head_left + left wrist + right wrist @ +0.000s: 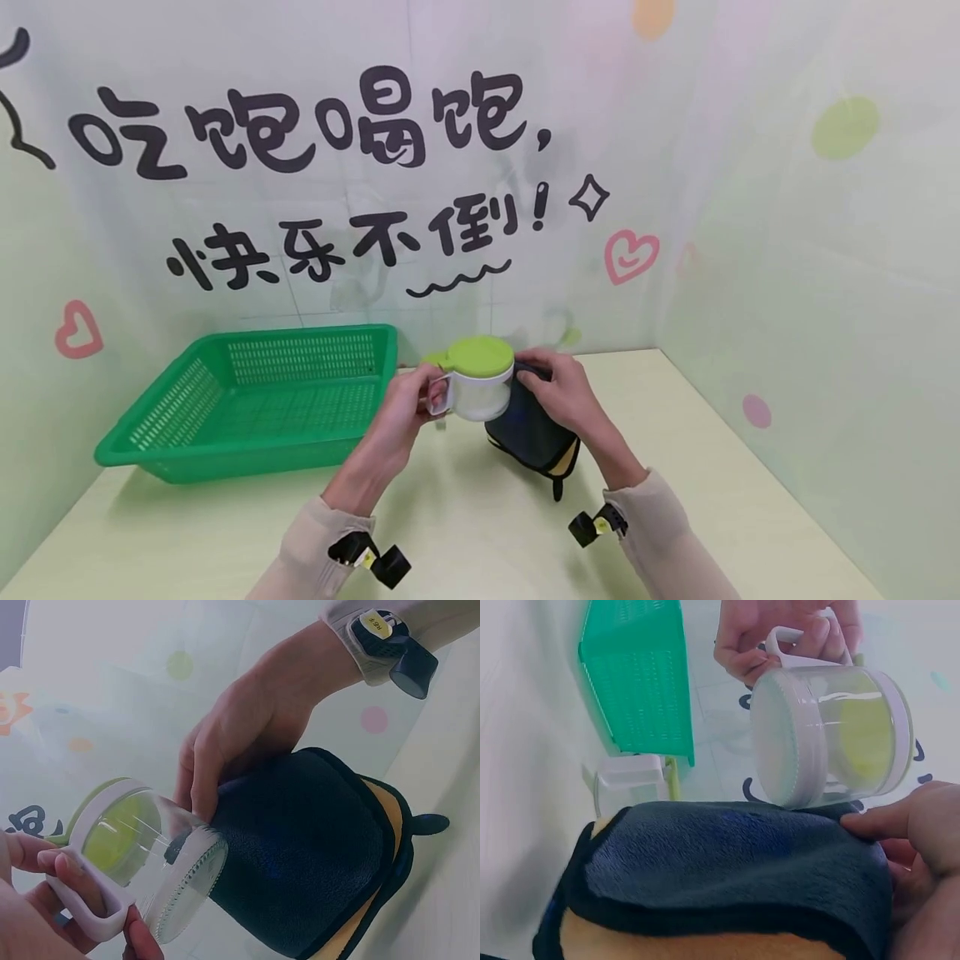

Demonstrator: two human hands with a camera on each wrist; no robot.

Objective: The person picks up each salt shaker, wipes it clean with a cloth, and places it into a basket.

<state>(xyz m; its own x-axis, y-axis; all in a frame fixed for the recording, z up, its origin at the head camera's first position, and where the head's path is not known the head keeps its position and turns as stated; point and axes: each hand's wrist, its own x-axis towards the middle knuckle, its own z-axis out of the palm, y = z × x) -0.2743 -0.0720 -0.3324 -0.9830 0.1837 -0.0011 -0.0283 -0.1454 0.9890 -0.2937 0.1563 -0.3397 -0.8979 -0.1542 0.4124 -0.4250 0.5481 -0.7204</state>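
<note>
holding what, the left hand?
– fingers curled round the handle of a clear jar, held above the table.
– and the right hand?
– pinching a dark cloth beside the jar; a green basket stands further left.

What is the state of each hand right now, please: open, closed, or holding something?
Left hand: closed, holding the jar by its handle.
Right hand: closed, pinching the dark cloth at its edge.
</note>
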